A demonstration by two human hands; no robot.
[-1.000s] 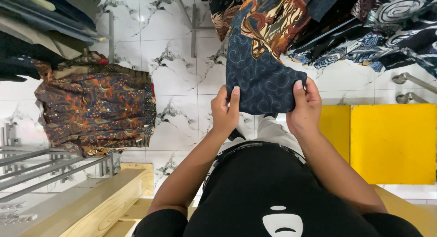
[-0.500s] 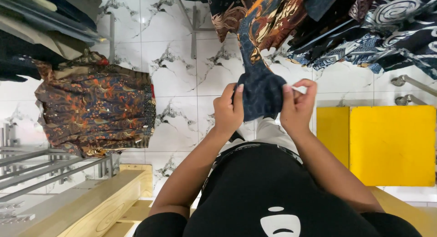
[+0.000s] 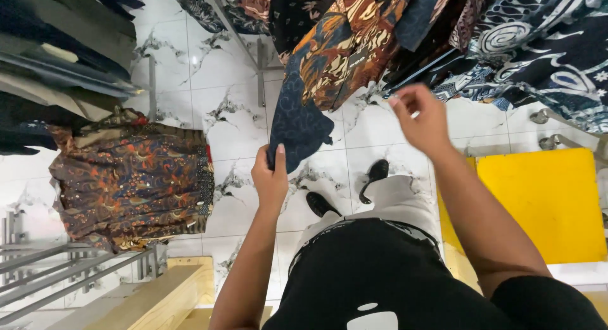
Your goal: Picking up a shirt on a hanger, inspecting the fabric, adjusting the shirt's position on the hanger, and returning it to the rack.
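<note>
dark blue patterned cloth (image 3: 297, 118), hung from the garment rack (image 3: 405, 32) above the marble floor (image 3: 221, 76), is pinched at its lower edge by the left hand (image 3: 270, 178), while the right hand (image 3: 423, 118), loosely curled and seemingly empty, is raised beside it.

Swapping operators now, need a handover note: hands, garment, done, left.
Left hand: pinching the lower corner of the dark blue patterned shirt, which hangs among others on the rack.
Right hand: raised, off the shirt, fingers curled; nothing clearly held.
Brown patterned shirt hangs on another rack to the left.
Done: shirt gripped by one hand.
Left: shirt not yet off the rack.
</note>
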